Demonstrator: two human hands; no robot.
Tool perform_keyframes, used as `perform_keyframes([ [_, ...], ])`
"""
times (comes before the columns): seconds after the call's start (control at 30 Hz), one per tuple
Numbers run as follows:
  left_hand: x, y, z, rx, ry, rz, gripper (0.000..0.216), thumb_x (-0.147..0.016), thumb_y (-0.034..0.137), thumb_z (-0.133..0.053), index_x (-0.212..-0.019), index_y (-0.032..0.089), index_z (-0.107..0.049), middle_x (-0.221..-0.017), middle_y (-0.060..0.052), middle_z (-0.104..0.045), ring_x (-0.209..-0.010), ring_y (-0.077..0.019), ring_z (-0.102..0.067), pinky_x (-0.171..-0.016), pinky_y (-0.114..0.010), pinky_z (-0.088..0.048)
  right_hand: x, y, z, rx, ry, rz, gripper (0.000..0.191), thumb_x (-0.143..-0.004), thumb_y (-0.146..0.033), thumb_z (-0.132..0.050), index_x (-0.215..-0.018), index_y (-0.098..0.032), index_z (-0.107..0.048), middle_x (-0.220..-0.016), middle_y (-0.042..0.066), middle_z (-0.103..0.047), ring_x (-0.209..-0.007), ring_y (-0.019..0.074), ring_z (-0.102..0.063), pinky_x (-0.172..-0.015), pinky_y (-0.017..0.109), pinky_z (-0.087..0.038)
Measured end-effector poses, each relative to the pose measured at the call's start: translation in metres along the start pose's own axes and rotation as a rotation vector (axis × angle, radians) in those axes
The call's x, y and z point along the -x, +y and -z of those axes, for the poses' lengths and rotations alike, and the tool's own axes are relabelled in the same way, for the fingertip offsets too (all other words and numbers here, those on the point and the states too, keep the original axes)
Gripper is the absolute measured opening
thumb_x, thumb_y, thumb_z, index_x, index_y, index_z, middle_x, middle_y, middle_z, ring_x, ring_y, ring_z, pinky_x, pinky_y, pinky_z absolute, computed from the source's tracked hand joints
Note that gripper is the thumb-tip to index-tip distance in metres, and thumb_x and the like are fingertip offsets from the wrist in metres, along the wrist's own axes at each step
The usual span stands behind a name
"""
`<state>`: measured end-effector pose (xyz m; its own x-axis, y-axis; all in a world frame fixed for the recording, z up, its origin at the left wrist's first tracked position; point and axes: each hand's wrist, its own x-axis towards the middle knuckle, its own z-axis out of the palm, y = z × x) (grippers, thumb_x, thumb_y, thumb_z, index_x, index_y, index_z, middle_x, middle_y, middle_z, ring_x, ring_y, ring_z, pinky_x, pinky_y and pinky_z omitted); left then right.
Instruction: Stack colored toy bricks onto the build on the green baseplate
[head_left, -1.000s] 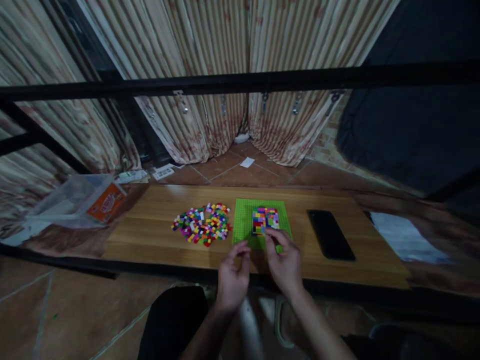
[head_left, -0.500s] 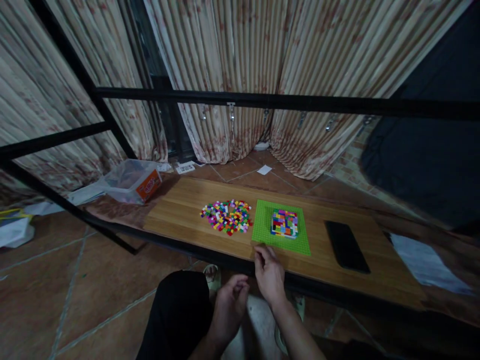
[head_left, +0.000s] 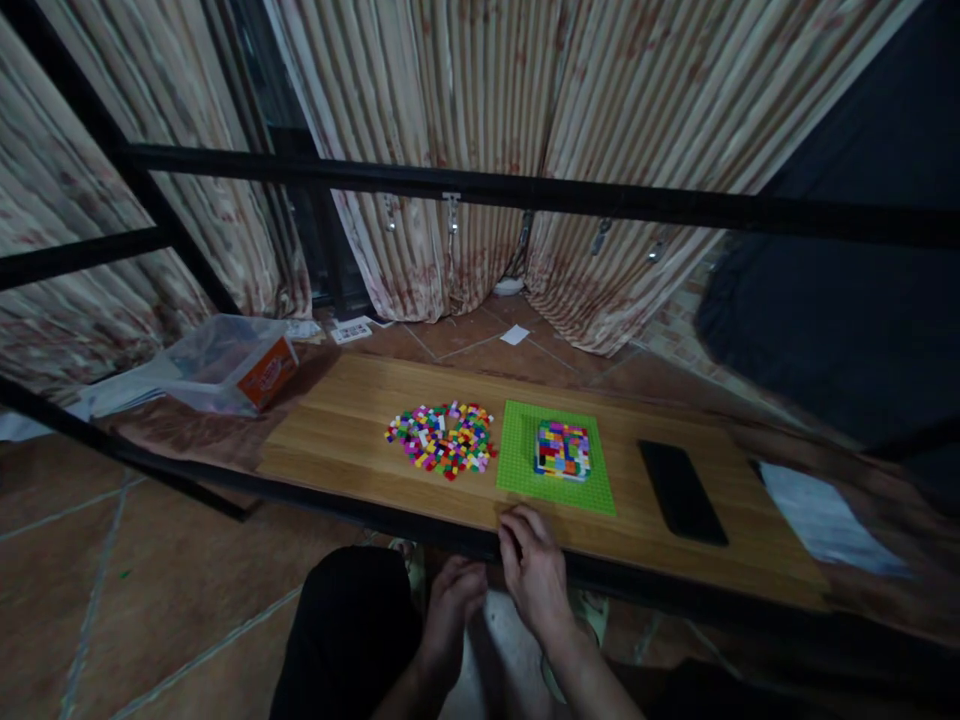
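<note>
A green baseplate [head_left: 525, 470] lies on the wooden board [head_left: 337, 440], with a block of many-coloured bricks [head_left: 562, 450] built on its right half. Left of the plate is a loose heap of small coloured bricks [head_left: 442, 438]. My right hand [head_left: 534, 565] rests on the board's near edge just in front of the plate's left corner, fingers curled over the edge and nothing visible in them. My left hand [head_left: 454, 595] hangs lower, below the board's edge beside my knee, fingers loosely curled; what is inside them is hidden.
A black phone [head_left: 681, 490] lies right of the plate, white paper [head_left: 821, 515] further right. A clear plastic bag with an orange box [head_left: 232, 365] sits at the far left. A black metal bar [head_left: 525, 195] crosses above, striped curtains [head_left: 480, 150] behind, tiled floor below.
Both hands drew back from the baseplate toward me: the right one now sits on the board's near edge, the left has dropped below it. The view swung left and pulled back.
</note>
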<state>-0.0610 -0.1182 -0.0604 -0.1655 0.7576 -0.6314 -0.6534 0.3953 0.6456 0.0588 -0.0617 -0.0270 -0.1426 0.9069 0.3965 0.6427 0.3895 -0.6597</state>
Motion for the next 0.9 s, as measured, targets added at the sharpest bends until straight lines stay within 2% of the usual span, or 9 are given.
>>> perform_keyframes([
  [0.13, -0.008, 0.014, 0.000, 0.239, 0.012, 0.077, 0.016, -0.067, 0.013, -0.071, -0.078, 0.017, -0.059, -0.078, -0.001, -0.067, -0.075, -0.0156, -0.067, -0.079, -0.030, -0.052, 0.003, -0.006, 0.006, -0.067, -0.009, -0.023, 0.026, -0.090, -0.029, -0.050, -0.107, -0.028, -0.070, -0.113, 0.008, -0.065, -0.109, 0.0254, -0.060, -0.096, 0.043, -0.049],
  [0.2, -0.012, 0.021, -0.001, 0.350, -0.010, 0.149, 0.010, -0.073, 0.009, -0.064, -0.076, 0.017, -0.057, -0.077, -0.002, -0.066, -0.073, -0.0150, -0.067, -0.083, -0.032, -0.053, 0.013, -0.009, 0.010, -0.162, 0.006, -0.104, 0.025, -0.090, -0.032, -0.051, -0.103, -0.027, -0.071, -0.112, 0.008, -0.066, -0.108, 0.0251, -0.060, -0.096, 0.043, -0.047],
  [0.27, -0.014, 0.027, -0.001, 0.417, -0.033, 0.215, 0.007, -0.078, 0.010, -0.059, -0.079, 0.016, -0.056, -0.082, -0.005, -0.068, -0.077, -0.0163, -0.068, -0.084, -0.033, -0.053, 0.031, -0.009, 0.014, -0.291, 0.084, -0.292, 0.023, -0.089, -0.037, -0.053, -0.095, -0.025, -0.072, -0.105, 0.007, -0.068, -0.103, 0.0243, -0.062, -0.092, 0.041, -0.048],
  [0.37, -0.013, 0.031, -0.002, 0.426, -0.030, 0.229, 0.007, -0.079, 0.011, -0.058, -0.083, 0.016, -0.056, -0.086, -0.007, -0.069, -0.082, -0.0178, -0.069, -0.085, -0.035, -0.054, 0.063, -0.002, 0.016, -0.494, 0.316, -0.775, 0.027, -0.078, -0.048, -0.065, -0.086, -0.022, -0.069, -0.087, 0.005, -0.070, -0.085, 0.0225, -0.064, -0.076, 0.035, -0.052],
  [0.43, -0.011, 0.032, -0.002, 0.411, -0.034, 0.216, 0.008, -0.079, 0.010, -0.059, -0.082, 0.016, -0.056, -0.084, -0.006, -0.069, -0.082, -0.0176, -0.069, -0.085, -0.034, -0.054, 0.075, 0.006, 0.017, -0.726, 0.359, -1.043, 0.032, -0.072, -0.050, -0.071, -0.088, -0.022, -0.068, -0.087, 0.003, -0.070, -0.082, 0.0211, -0.065, -0.068, 0.032, -0.052],
  [0.47, -0.009, 0.032, -0.002, 0.408, -0.043, 0.210, 0.007, -0.079, 0.010, -0.059, -0.081, 0.016, -0.056, -0.083, -0.006, -0.069, -0.082, -0.0173, -0.069, -0.085, -0.034, -0.054, 0.076, 0.011, 0.019, -0.891, 0.363, -1.106, 0.033, -0.071, -0.048, -0.072, -0.091, -0.023, -0.067, -0.091, 0.003, -0.071, -0.085, 0.0204, -0.066, -0.068, 0.031, -0.053],
  [0.6, -0.005, 0.031, -0.002, 0.404, -0.077, 0.180, 0.006, -0.082, 0.010, -0.057, -0.081, 0.016, -0.056, -0.083, -0.006, -0.068, -0.082, -0.0157, -0.069, -0.084, -0.032, -0.054, 0.061, 0.026, 0.023, -1.379, 0.369, -1.147, 0.025, -0.071, -0.038, -0.075, -0.087, -0.023, -0.063, -0.087, 0.001, -0.071, -0.081, 0.0160, -0.068, -0.078, 0.031, -0.056],
  [0.73, -0.003, 0.029, -0.006, 0.378, -0.074, 0.137, 0.005, -0.083, 0.012, -0.057, -0.082, 0.016, -0.056, -0.087, -0.006, -0.068, -0.079, -0.0141, -0.068, -0.087, -0.033, -0.055, 0.050, 0.033, 0.021, -1.406, 0.385, -1.133, 0.023, -0.072, -0.035, -0.075, -0.085, -0.023, -0.060, -0.081, 0.000, -0.070, -0.073, 0.0141, -0.068, -0.072, 0.029, -0.058],
  [0.9, 0.000, 0.029, -0.010, 0.313, -0.057, 0.091, 0.001, -0.086, 0.016, -0.058, -0.087, 0.016, -0.059, -0.092, -0.008, -0.069, -0.082, -0.0131, -0.068, -0.089, -0.030, -0.054, 0.058, 0.031, 0.022, -1.317, 0.363, -1.134, 0.028, -0.069, -0.038, -0.078, -0.085, -0.022, -0.061, -0.078, -0.001, -0.070, -0.068, 0.0134, -0.068, -0.064, 0.026, -0.058],
])
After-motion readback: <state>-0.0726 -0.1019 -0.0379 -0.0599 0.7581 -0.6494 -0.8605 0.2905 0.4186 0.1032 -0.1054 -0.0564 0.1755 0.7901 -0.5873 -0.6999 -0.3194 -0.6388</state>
